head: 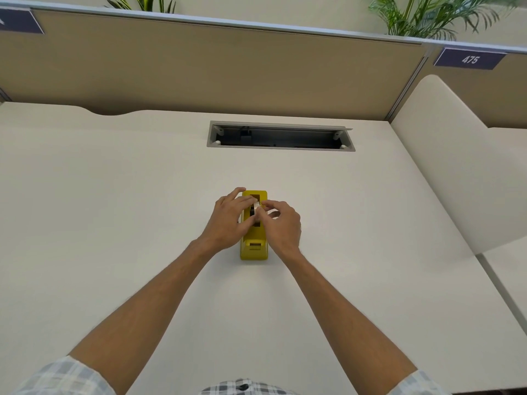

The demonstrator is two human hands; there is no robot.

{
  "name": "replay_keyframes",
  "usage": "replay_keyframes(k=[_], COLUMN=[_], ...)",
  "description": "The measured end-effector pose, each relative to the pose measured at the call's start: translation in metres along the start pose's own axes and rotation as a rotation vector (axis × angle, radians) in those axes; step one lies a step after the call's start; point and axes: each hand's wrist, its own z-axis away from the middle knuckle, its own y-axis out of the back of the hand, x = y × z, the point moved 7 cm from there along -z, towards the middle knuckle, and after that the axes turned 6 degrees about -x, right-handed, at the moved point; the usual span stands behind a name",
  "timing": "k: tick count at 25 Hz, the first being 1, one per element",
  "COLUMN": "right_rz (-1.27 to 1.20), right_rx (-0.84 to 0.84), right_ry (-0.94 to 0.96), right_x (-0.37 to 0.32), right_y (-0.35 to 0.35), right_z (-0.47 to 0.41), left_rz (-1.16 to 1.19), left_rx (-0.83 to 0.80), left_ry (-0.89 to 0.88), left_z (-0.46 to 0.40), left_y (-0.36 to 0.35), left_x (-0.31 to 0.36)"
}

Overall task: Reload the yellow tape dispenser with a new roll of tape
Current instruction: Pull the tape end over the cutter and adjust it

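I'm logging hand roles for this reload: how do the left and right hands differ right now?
The left hand lies flatter over the yellow tape dispenser, fingers reaching its far end; the right hand is curled, fingertips pinching at the white tape roll. The left covers the dispenser's left side, the right its right. Both are bare and working at the roll.

Both arms outstretched; left hand (228,220), right hand (281,222) fingers pinched together.

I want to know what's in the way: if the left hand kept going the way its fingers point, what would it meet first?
Probably the tape roll in the yellow dispenser; the left hand already reaches it, with the right hand just beyond. Contact is unclear.
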Motion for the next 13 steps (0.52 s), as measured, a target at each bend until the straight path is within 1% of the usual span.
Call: replay_keyframes(k=[5, 9, 13], right_rz=[0.058, 0.118, 0.159], right_rx=[0.014, 0.050, 0.040], right_ry=[0.041, 0.032, 0.033], right_x=[-0.0063, -0.0090, -0.0095], right_y=[0.0008, 0.0037, 0.0042], right_z=[0.0008, 0.0011, -0.0003], left_rz=[-0.027, -0.048, -0.075], left_rx=[0.035, 0.037, 0.039], left_ry=[-0.014, -0.022, -0.045], left_z=[-0.0002, -0.0007, -0.0011], left_y=[0.0013, 0.0007, 0.0014], left_x=[0.0000, -0.0002, 0.0002])
